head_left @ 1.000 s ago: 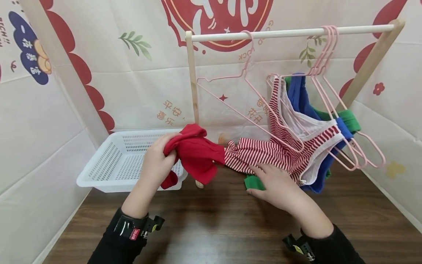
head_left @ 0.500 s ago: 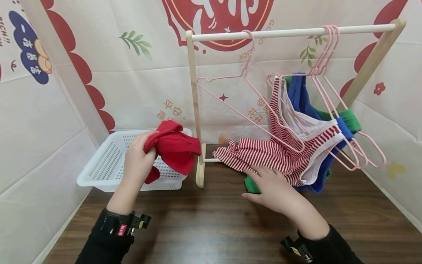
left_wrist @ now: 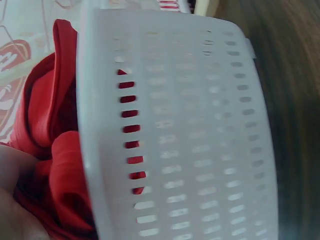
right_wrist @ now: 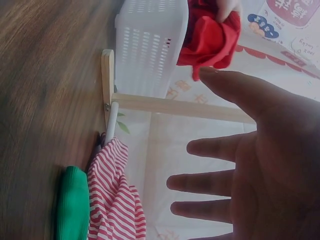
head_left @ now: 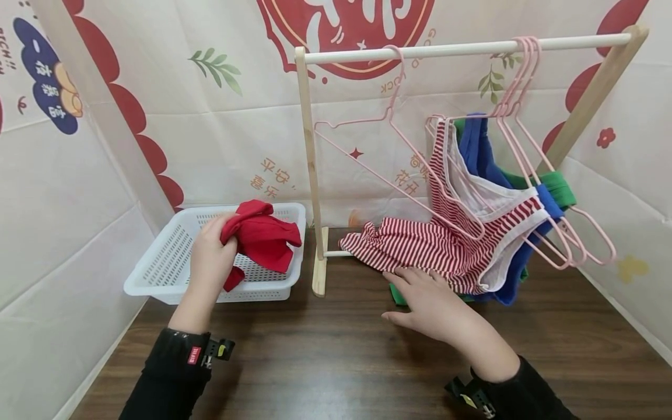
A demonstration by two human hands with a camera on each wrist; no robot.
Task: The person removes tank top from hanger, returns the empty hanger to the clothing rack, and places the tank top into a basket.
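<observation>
1. The room was a small booth walled in white printed sheets [head_left: 220, 146] with red and green motifs. They closed in the dark wood-grain bench [head_left: 336, 356] on three sides, so everything sat within arm's reach.
2. A wooden clothes rack [head_left: 310, 175] stood across the back of the bench, its rail high enough that garments hung off the surface. The hems nevertheless draped onto the wood.
3. A white perforated basket [head_left: 173, 256] sat at the left end of the bench, just beside the rack's foot. Its mouth faced up, a likely place for loose clothes.
4. A red-and-white striped garment [head_left: 420, 248] hung from a pink hanger [head_left: 451, 169]. Blue [head_left: 480, 151] and green [head_left: 556, 189] pieces hung behind it on more pink hangers, bunched at the right end of the rail. One bare pink hanger [head_left: 362, 151] hung further left.
5. The red garment [head_left: 259, 233] was bunched up over the basket, above its near wall. The left hand [head_left: 210, 259] gripped it, fingers curled into the cloth.
6. The right hand [head_left: 433, 300] lay wide, fingers spread and straight. It was at the striped hem and held nothing. I could not tell whether it touched the hem.
7. A fold of green cloth [right_wrist: 72, 205] lay on the bench beneath that hem.
</observation>
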